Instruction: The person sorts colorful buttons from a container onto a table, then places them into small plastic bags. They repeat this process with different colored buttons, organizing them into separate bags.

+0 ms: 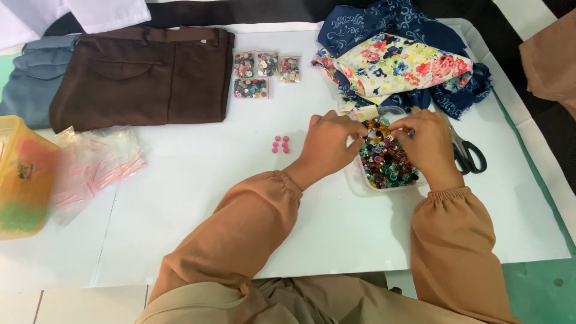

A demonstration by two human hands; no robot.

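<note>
Head view looks down on a white tabletop (pixel 198 198) covered with sewing things, and the clear tray of mixed coloured buttons (pixel 385 161) serves as the landmark. Both hands work over that tray: the left hand (pixel 329 143) rests at its left rim with fingers curled inward, tips pinched close together over the buttons, and the right hand (pixel 425 141) covers its right side, fingers likewise bent and nearly closed; whether either pinch actually has a button in it cannot be told. Left of the tray, near it, lies a small cluster of pink buttons (pixel 281 144). Further left and up sit four small bags of sorted buttons (pixel 266 73), then folded brown trousers (pixel 144 75) beside a blue-grey garment (pixel 33 78). Far left of the tray are a heap of empty clear zip bags (pixel 96 162) and a yellow plastic container (pixel 24 174). Just above the tray lies a pile of floral and navy fabric (pixel 402 60); black-handled scissors (pixel 468 153) lie just to its right. Beyond the table edge, green flooring (pixel 540 288) shows.
</note>
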